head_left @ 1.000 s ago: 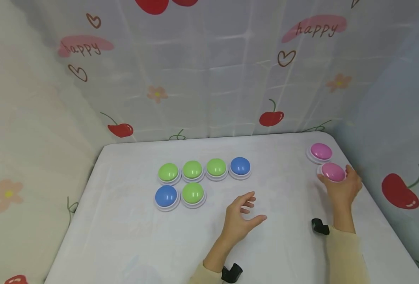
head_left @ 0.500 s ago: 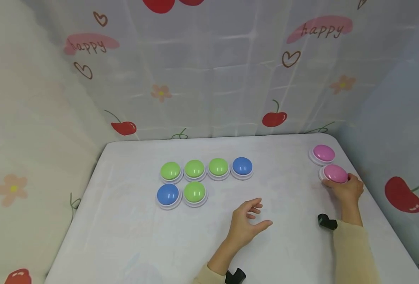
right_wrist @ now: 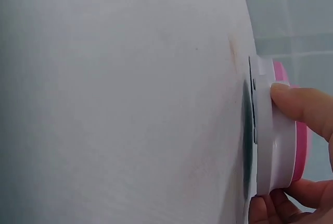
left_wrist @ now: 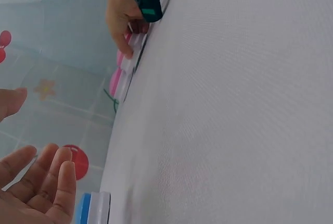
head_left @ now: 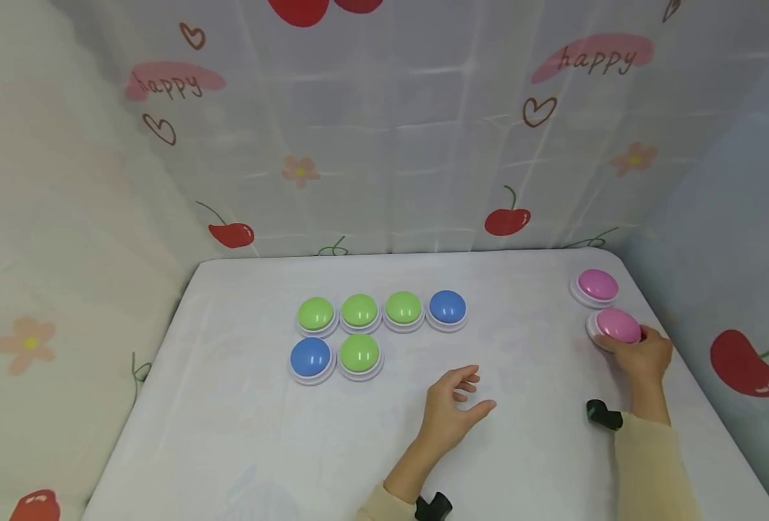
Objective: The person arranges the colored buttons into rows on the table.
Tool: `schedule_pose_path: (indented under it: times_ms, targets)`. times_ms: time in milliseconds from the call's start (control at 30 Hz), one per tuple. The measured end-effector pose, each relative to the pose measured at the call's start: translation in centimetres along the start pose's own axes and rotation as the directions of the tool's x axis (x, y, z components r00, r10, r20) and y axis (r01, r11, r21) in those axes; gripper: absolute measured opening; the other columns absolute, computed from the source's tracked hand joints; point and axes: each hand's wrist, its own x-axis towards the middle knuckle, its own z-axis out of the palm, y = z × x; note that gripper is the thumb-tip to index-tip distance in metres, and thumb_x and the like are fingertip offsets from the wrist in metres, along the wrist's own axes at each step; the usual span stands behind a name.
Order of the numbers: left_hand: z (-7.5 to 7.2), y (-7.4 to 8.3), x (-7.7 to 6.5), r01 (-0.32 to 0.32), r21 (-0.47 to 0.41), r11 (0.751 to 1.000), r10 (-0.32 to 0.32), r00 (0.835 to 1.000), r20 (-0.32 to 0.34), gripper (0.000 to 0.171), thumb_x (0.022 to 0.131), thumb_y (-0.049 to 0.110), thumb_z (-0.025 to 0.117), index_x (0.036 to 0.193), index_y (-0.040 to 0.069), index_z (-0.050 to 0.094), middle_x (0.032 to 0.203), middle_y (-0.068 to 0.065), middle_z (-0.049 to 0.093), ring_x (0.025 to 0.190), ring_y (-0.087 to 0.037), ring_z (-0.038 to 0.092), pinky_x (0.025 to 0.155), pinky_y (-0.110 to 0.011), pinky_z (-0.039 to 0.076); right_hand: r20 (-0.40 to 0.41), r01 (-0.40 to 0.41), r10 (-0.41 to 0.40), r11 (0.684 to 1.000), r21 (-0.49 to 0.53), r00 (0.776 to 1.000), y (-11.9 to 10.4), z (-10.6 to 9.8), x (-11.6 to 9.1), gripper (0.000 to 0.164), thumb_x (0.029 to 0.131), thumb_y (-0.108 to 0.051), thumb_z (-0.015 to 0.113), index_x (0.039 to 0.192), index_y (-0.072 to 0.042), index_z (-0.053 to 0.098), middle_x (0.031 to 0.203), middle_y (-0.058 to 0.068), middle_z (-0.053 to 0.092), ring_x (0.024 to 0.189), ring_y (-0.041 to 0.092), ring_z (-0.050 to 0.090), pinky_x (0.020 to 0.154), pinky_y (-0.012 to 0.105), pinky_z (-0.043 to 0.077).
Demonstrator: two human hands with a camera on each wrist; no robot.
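Note:
At the table's far right corner, my right hand [head_left: 644, 356] holds the nearer pink push button [head_left: 618, 325] by its white base, thumb on one side and fingers on the other. In the right wrist view the thumb presses the side of the white base [right_wrist: 283, 146], which stands at the table surface. A second pink push button [head_left: 597, 285] sits just behind it, very close. My left hand [head_left: 449, 412] hovers over the middle of the table with thumb and fingers spread apart, holding nothing.
Left of centre stand several push buttons: a back row of green ones [head_left: 359, 310] ending in a blue one [head_left: 448, 307], and a front pair, blue [head_left: 310, 357] and green [head_left: 359, 353]. The white table [head_left: 228, 434] meets printed curtains [head_left: 384, 145] behind and at both sides.
My right hand has slid lower around the near side of the pink push button, which stays beside the other pink one. My left hand stays spread. The head view has shifted slightly.

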Motion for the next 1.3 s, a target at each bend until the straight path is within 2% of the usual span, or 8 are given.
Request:
schedule_pose_path:
  times_ms: [300, 433, 600, 733, 867, 967, 1100, 1300]
  targets:
    - [0.3, -0.8, 1.3, 0.009, 0.052, 0.999, -0.005, 0.997, -0.072, 0.046, 0.08, 0.011, 0.08, 0.12, -0.002, 0.063, 0.105, -0.015, 0.069, 0.092, -0.02, 0.066, 0.077, -0.024, 0.057, 0.057, 0.136, -0.133, 0.989, -0.053, 0.989, -0.8, 1.0, -3.2, 0.088, 0.086, -0.033, 0.073, 0.149, 0.006, 0.026, 0.149, 0.03, 0.028, 0.137, 0.045, 0.028, 0.109, 0.061, 0.035]
    - [0.3, -0.9, 2.2, 0.026, 0.067, 0.997, -0.022, 0.998, -0.067, 0.047, 0.079, 0.011, 0.08, 0.122, -0.002, 0.063, 0.107, -0.016, 0.068, 0.093, -0.022, 0.066, 0.078, -0.022, 0.056, 0.113, 0.232, -0.224, 0.971, -0.063, 0.968, -1.6, 1.9, -5.0, 0.087, 0.084, -0.029, 0.076, 0.148, 0.007, 0.029, 0.145, 0.032, 0.032, 0.132, 0.046, 0.034, 0.107, 0.061, 0.038]
    - [0.3, -1.2, 3.2, -0.006, 0.134, 0.991, 0.014, 0.998, -0.061, 0.048, 0.078, 0.01, 0.081, 0.122, -0.001, 0.063, 0.11, -0.016, 0.067, 0.093, -0.021, 0.066, 0.077, -0.02, 0.056, 0.202, 0.305, -0.287, 0.951, -0.061, 0.936, -3.0, 3.1, -7.7, 0.091, 0.08, -0.028, 0.08, 0.15, 0.002, 0.029, 0.145, 0.028, 0.033, 0.131, 0.045, 0.037, 0.102, 0.06, 0.044]
    - [0.3, -1.4, 3.8, -0.02, 0.168, 0.986, 0.03, 0.998, -0.056, 0.048, 0.079, 0.011, 0.081, 0.122, -0.001, 0.063, 0.111, -0.014, 0.065, 0.094, -0.02, 0.066, 0.077, -0.018, 0.055, 0.255, 0.41, -0.389, 0.911, -0.034, 0.885, -4.0, 4.1, -9.5, 0.089, 0.078, -0.026, 0.082, 0.148, -0.001, 0.034, 0.143, 0.026, 0.037, 0.128, 0.044, 0.04, 0.099, 0.058, 0.047]
    - [0.3, -1.4, 4.2, -0.003, 0.177, 0.984, 0.015, 0.998, -0.065, 0.048, 0.079, 0.011, 0.081, 0.123, 0.0, 0.064, 0.112, -0.012, 0.064, 0.095, -0.02, 0.065, 0.078, -0.017, 0.055, 0.302, 0.537, -0.517, 0.843, 0.017, 0.801, -4.9, 5.1, -11.2, 0.083, 0.077, -0.02, 0.084, 0.144, 0.002, 0.039, 0.138, 0.026, 0.041, 0.125, 0.044, 0.043, 0.101, 0.06, 0.044]
    - [0.2, -1.4, 4.2, 0.007, 0.177, 0.984, 0.006, 0.997, -0.075, 0.049, 0.079, 0.012, 0.081, 0.123, 0.0, 0.064, 0.114, -0.012, 0.063, 0.097, -0.022, 0.065, 0.08, -0.021, 0.057, 0.338, 0.596, -0.573, 0.802, 0.044, 0.746, -5.4, 5.8, -12.2, 0.081, 0.074, -0.017, 0.085, 0.141, 0.002, 0.043, 0.135, 0.024, 0.044, 0.123, 0.041, 0.046, 0.102, 0.059, 0.044]
    - [0.0, -1.6, 4.1, 0.006, 0.177, 0.984, 0.011, 0.996, -0.093, 0.051, 0.077, 0.013, 0.082, 0.124, 0.002, 0.064, 0.116, -0.011, 0.061, 0.101, -0.022, 0.064, 0.082, -0.026, 0.058, 0.38, 0.633, -0.609, 0.77, 0.075, 0.696, -5.9, 6.7, -13.2, 0.08, 0.071, -0.016, 0.087, 0.138, 0.001, 0.047, 0.132, 0.022, 0.047, 0.12, 0.038, 0.048, 0.102, 0.057, 0.046]
    - [-0.7, -1.9, 3.3, 0.003, 0.177, 0.984, 0.021, 0.991, -0.133, 0.052, 0.077, 0.015, 0.082, 0.125, 0.004, 0.064, 0.117, -0.007, 0.061, 0.102, -0.016, 0.061, 0.084, -0.023, 0.056, 0.416, 0.684, -0.659, 0.721, 0.112, 0.627, -6.5, 8.0, -14.3, 0.08, 0.067, -0.013, 0.089, 0.135, 0.002, 0.05, 0.128, 0.019, 0.051, 0.117, 0.034, 0.052, 0.099, 0.054, 0.049]
